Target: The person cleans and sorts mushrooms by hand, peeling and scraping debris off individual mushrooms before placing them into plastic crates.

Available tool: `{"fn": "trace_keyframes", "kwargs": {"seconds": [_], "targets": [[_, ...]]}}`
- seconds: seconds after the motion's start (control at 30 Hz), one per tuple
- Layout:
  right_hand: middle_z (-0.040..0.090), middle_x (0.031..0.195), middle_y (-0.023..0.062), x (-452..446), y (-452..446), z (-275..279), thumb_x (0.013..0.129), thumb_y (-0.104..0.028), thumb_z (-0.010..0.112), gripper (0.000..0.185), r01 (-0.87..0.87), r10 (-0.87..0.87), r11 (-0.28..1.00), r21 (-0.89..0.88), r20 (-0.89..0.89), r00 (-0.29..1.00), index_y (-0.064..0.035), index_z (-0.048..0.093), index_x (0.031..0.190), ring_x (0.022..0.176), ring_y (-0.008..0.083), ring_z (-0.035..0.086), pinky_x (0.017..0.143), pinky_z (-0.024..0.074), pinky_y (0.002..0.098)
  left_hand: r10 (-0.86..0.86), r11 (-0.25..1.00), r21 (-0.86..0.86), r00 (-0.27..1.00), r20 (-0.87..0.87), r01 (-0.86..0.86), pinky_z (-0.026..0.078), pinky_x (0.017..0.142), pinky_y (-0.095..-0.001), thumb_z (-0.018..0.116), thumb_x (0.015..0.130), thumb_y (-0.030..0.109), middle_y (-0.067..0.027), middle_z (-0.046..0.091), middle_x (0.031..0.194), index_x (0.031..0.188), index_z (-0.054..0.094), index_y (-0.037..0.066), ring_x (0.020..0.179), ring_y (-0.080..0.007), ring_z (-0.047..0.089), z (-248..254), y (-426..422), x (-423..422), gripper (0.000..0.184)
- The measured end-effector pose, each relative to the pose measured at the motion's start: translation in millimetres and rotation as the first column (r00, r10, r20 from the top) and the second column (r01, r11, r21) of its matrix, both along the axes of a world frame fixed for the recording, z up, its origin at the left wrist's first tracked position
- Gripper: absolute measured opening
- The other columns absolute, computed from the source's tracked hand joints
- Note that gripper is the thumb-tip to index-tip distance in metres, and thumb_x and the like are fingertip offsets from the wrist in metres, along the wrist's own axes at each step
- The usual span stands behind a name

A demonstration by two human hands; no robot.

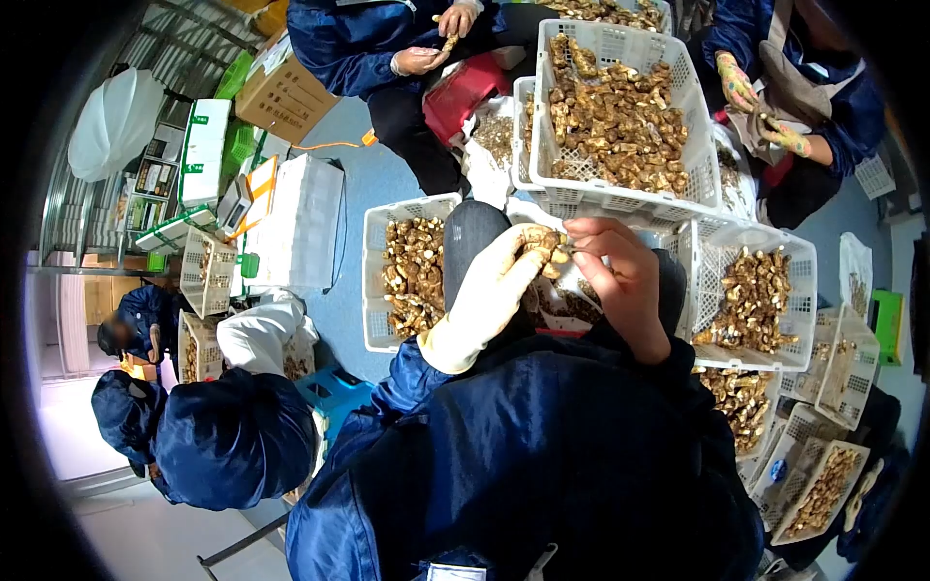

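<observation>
A knobbly brown-and-white mushroom piece (548, 254) is held between my two hands, above my lap. My left hand (492, 281), in a pale glove, has its fingers wrapped round the piece from the left. The bare fingers of my right hand (620, 271) are pinched together at the piece's right side; whether a small tool is between them cannot be made out. Below the hands, a white bag with small dark scraps (567, 305) lies between my knees. A white crate (373, 290) of similar brown pieces stands to the left, and another crate (806, 290) to the right.
A large full crate (705, 145) stands ahead. Co-workers in blue sit at the front left (358, 48) and front right (852, 107); another person (237, 441) bends at the left. More crates (843, 387) line the right. A white box (305, 223) stands on the left.
</observation>
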State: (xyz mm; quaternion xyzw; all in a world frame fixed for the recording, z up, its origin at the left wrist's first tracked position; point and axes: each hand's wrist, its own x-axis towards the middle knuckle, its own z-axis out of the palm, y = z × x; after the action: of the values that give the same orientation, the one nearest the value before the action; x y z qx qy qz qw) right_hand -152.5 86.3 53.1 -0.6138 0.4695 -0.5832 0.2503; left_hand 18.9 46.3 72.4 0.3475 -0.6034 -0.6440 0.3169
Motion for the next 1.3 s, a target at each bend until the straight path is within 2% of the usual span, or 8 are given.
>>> {"fn": "trace_keyframes", "kwargs": {"seconds": [0.3, 0.5, 0.63, 0.73, 0.83, 1.03, 1.13, 1.3], "targets": [[0.066, 0.095, 0.0128, -5, 4, 6, 0.079, -0.003, 0.058, 0.004, -0.120, 0.058, 0.927, 0.355, 0.182, 0.982, 0.0005, 0.059, 0.078, 0.086, 0.0246, 0.064, 0.076, 0.0487, 0.0316, -0.085, 0.994, 0.067, 0.995, -0.055, 0.088, 0.044, 0.077, -0.0233, 0.044, 0.097, 0.015, -0.0049, 0.060, 0.093, 0.113, 0.052, -0.002, 0.083, -0.0096, 0.054, -4, 2, 4, 0.024], [0.067, 0.090, 0.0104, -3, -1, -5, 0.081, -0.002, 0.056, 0.007, -0.065, 0.067, 0.996, 0.064, -0.023, 0.997, 0.0012, 0.061, 0.085, 0.078, 0.0169, 0.062, 0.072, 0.0476, 0.0273, -0.076, 0.994, -0.064, 0.971, 0.226, 0.093, 0.044, 0.081, -0.0245, 0.049, 0.096, 0.014, -0.0045, 0.061, 0.095, 0.110, 0.055, -0.001, 0.089, -0.0102, 0.055, -7, -3, 4, 0.022], [0.067, 0.086, 0.0094, -8, 0, 0, 0.083, -0.003, 0.055, 0.006, -0.161, 0.078, 0.917, 0.364, 0.232, 0.970, 0.0012, 0.059, 0.082, 0.076, 0.0164, 0.062, 0.069, 0.0469, 0.0281, -0.059, 0.992, -0.102, 0.978, 0.198, 0.080, 0.044, 0.084, -0.0247, 0.053, 0.094, 0.012, -0.0042, 0.061, 0.097, 0.108, 0.057, -0.001, 0.092, -0.0103, 0.055, -8, -2, 6, 0.020], [0.066, 0.085, 0.0093, -5, -5, -11, 0.085, -0.005, 0.053, 0.008, -0.125, 0.123, 0.991, 0.057, 0.043, 0.991, 0.0007, 0.056, 0.079, 0.074, 0.0145, 0.061, 0.068, 0.0463, 0.0277, -0.049, 0.991, -0.107, 0.972, 0.231, 0.075, 0.044, 0.085, -0.0246, 0.055, 0.093, 0.012, -0.0039, 0.062, 0.098, 0.108, 0.057, 0.000, 0.093, -0.0105, 0.055, -6, -3, 7, 0.020], [0.066, 0.088, 0.0106, -8, 0, 6, 0.084, -0.005, 0.054, 0.011, -0.134, 0.080, 0.905, 0.405, 0.148, 0.986, 0.0001, 0.052, 0.075, 0.077, 0.0157, 0.060, 0.069, 0.0459, 0.0278, -0.051, 0.995, -0.075, 0.972, 0.227, 0.070, 0.044, 0.085, -0.0247, 0.057, 0.092, 0.012, -0.0038, 0.062, 0.098, 0.108, 0.058, 0.000, 0.093, -0.0105, 0.055, -9, -3, 7, 0.021], [0.065, 0.090, 0.0120, -4, -4, -10, 0.083, -0.005, 0.055, 0.015, -0.119, 0.115, 0.983, 0.139, 0.036, 0.993, 0.0005, 0.047, 0.071, 0.079, 0.0173, 0.060, 0.070, 0.0457, 0.0281, -0.022, 0.988, -0.138, 0.957, 0.288, 0.064, 0.045, 0.083, -0.0252, 0.062, 0.087, 0.013, -0.0046, 0.063, 0.096, 0.108, 0.058, -0.001, 0.091, -0.0107, 0.057, -5, -4, 6, 0.025], [0.065, 0.087, 0.0126, -9, -1, 0, 0.082, -0.003, 0.056, 0.009, -0.149, 0.077, 0.870, 0.470, 0.169, 0.983, 0.0016, 0.053, 0.076, 0.075, 0.0188, 0.061, 0.069, 0.0461, 0.0280, -0.004, 0.986, -0.157, 0.959, 0.282, 0.051, 0.046, 0.082, -0.0256, 0.065, 0.085, 0.013, -0.0053, 0.064, 0.096, 0.107, 0.059, 0.000, 0.089, -0.0114, 0.058, -10, -5, 6, 0.026], [0.065, 0.079, 0.0078, -1, -4, -10, 0.083, -0.004, 0.056, 0.011, -0.059, 0.055, 0.982, 0.177, 0.026, 0.998, 0.0002, 0.063, 0.091, 0.067, 0.0115, 0.057, 0.064, 0.0440, 0.0237, 0.069, 0.943, -0.326, 0.917, 0.393, 0.069, 0.047, 0.080, -0.0264, 0.067, 0.082, 0.011, -0.0079, 0.065, 0.096, 0.103, 0.061, 0.001, 0.088, -0.0139, 0.061, -7, -6, 5, 0.024]]}}
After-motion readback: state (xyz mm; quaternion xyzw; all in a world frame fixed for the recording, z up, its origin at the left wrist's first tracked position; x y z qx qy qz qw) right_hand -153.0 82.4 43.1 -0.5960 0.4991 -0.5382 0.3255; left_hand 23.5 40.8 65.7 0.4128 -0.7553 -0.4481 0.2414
